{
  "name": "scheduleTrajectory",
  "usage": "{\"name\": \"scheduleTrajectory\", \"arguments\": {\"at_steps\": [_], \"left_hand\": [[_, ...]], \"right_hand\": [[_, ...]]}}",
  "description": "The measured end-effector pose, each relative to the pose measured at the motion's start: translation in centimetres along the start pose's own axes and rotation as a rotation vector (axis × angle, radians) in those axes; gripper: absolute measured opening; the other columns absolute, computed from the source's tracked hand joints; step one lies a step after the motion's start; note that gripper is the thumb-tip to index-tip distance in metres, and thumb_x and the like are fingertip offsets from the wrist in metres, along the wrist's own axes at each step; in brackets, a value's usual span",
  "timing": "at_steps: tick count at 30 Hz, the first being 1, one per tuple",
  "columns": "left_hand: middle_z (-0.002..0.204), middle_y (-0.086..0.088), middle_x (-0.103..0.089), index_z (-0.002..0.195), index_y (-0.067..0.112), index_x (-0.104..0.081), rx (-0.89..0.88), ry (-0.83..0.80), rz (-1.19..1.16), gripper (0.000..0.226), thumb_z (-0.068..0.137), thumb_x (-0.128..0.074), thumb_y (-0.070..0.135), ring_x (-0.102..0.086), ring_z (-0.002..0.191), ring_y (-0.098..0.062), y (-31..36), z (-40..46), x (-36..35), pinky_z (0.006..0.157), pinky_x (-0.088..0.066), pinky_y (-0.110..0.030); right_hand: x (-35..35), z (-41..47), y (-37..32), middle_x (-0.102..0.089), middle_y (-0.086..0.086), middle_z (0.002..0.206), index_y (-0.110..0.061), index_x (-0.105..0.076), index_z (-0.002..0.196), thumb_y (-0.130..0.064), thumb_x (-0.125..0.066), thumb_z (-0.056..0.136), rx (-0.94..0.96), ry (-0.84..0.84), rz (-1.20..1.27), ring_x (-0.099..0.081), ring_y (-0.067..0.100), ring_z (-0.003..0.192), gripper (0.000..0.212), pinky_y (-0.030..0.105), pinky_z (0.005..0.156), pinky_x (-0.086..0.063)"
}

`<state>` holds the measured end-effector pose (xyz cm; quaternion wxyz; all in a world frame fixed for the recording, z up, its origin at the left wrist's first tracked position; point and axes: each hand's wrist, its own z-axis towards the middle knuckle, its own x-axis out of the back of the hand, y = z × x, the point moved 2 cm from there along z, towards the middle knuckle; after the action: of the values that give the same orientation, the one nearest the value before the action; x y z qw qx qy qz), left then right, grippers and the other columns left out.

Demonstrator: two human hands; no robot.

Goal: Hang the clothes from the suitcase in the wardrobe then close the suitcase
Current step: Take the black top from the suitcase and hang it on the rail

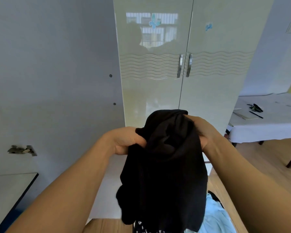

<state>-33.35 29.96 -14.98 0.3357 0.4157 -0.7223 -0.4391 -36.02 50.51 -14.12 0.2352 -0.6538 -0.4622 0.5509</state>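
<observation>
A black garment (pixel 165 174) hangs bunched in front of me, held up at its top by both hands. My left hand (pixel 126 140) grips its left upper edge and my right hand (pixel 202 132) grips its right upper edge. The cream two-door wardrobe (pixel 208 91) stands straight ahead with both doors closed, its two metal handles (pixel 185 65) side by side. Below the black garment lie a light blue cloth (pixel 215 216) and a black-and-white patterned cloth (pixel 141 227). The suitcase itself is hidden from view.
A table with a white cloth (pixel 272 125) stands at the right, carrying pens and a dark object. A glass-topped table (pixel 10 190) sits at the lower left. A grey wall (pixel 54 81) fills the left. The floor is wooden (pixel 267 158).
</observation>
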Motion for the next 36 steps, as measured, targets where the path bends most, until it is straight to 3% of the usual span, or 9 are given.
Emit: {"name": "scheduleTrajectory", "arguments": {"at_steps": [4,10,13,16,20,22,26,32,36], "left_hand": [[0.097,-0.003,-0.07,0.097,0.012,-0.068,-0.011,0.04,0.186,0.021,0.082,-0.065,-0.003,-0.065,0.094,-0.021,0.4,-0.6,1.4,0.086,-0.052,-0.036],[0.094,-0.012,-0.071,0.103,0.001,-0.063,-0.288,-0.111,-0.562,0.029,0.082,-0.055,0.018,-0.07,0.083,-0.021,3.6,-0.1,-2.6,0.078,-0.057,-0.031],[0.092,-0.014,-0.07,0.097,0.004,-0.066,-0.291,-0.009,-0.748,0.023,0.095,-0.048,0.02,-0.068,0.081,-0.024,4.3,1.2,-4.2,0.08,-0.053,-0.036],[0.084,-0.014,-0.071,0.091,0.006,-0.065,-0.299,0.089,-0.793,0.026,0.099,-0.046,0.02,-0.069,0.073,-0.023,4.7,1.8,-3.9,0.076,-0.052,-0.036],[0.101,-0.017,-0.069,0.106,0.002,-0.064,-0.25,0.139,-0.796,0.026,0.093,-0.057,0.023,-0.068,0.09,-0.028,4.5,1.6,-3.0,0.08,-0.054,-0.04],[0.099,-0.017,-0.069,0.105,0.001,-0.064,-0.246,0.136,-0.789,0.022,0.09,-0.06,0.017,-0.069,0.086,-0.028,4.4,1.3,-3.0,0.077,-0.056,-0.039],[0.083,-0.014,-0.068,0.094,0.002,-0.065,-0.243,0.219,-0.655,0.008,0.087,-0.061,0.002,-0.069,0.07,-0.022,4.3,0.8,-1.6,0.067,-0.059,-0.034],[0.084,-0.008,-0.066,0.09,0.005,-0.062,-0.08,0.462,-0.161,0.009,0.094,-0.057,0.011,-0.064,0.071,-0.018,0.6,0.6,1.7,0.06,-0.053,-0.026],[0.079,-0.01,-0.065,0.084,0.003,-0.062,-0.026,0.48,-0.326,0.014,0.094,-0.056,0.01,-0.062,0.068,-0.02,0.3,0.8,1.7,0.06,-0.052,-0.03]], "right_hand": [[-0.6,-2.5,-2.1,-0.07,0.015,0.087,0.0,-0.067,0.087,-0.023,-0.067,0.075,-0.037,-0.155,-0.317,-0.068,0.022,0.073,0.026,0.025,0.063,-0.057],[0.6,-2.8,-3.7,-0.07,0.003,0.099,-0.013,-0.067,0.094,-0.058,-0.07,0.043,0.166,0.123,-1.357,-0.064,0.021,0.09,0.068,0.03,0.076,-0.046],[0.9,-2.7,-3.9,-0.06,0.002,0.086,-0.013,-0.058,0.093,-0.036,-0.076,0.067,0.554,0.404,-1.032,-0.058,0.02,0.078,0.039,0.033,0.069,-0.048],[0.2,-2.7,-2.9,-0.048,0.0,0.056,-0.014,-0.053,0.066,-0.03,-0.065,0.085,0.254,0.101,-0.697,-0.044,0.013,0.047,0.027,0.023,0.045,-0.038],[0.7,-1.8,0.3,-0.047,0.026,0.072,-0.001,-0.052,0.076,-0.006,-0.046,0.078,-0.036,-0.089,-1.0,-0.047,0.037,0.059,0.008,0.04,0.065,-0.022],[0.6,-1.8,2.1,-0.061,0.026,0.091,0.001,-0.06,0.093,-0.002,-0.047,0.091,-0.153,-0.2,-0.989,-0.061,0.039,0.077,0.014,0.042,0.069,-0.055],[-1.2,-2.0,2.5,-0.069,0.015,0.103,-0.008,-0.068,0.106,-0.045,-0.055,0.09,-0.196,-0.218,-0.469,-0.064,0.028,0.096,0.042,0.044,0.089,-0.052],[-0.7,-0.6,-4.0,-0.07,0.009,0.07,-0.008,-0.068,0.082,-0.012,-0.072,0.079,0.157,0.173,0.014,-0.068,0.021,0.063,0.006,0.031,0.058,-0.059],[5.2,1.0,-6.0,-0.065,0.012,0.111,-0.009,-0.061,0.118,-0.017,-0.079,0.071,0.487,0.72,-0.058,-0.063,0.023,0.094,0.051,0.028,0.08,-0.051]]}}
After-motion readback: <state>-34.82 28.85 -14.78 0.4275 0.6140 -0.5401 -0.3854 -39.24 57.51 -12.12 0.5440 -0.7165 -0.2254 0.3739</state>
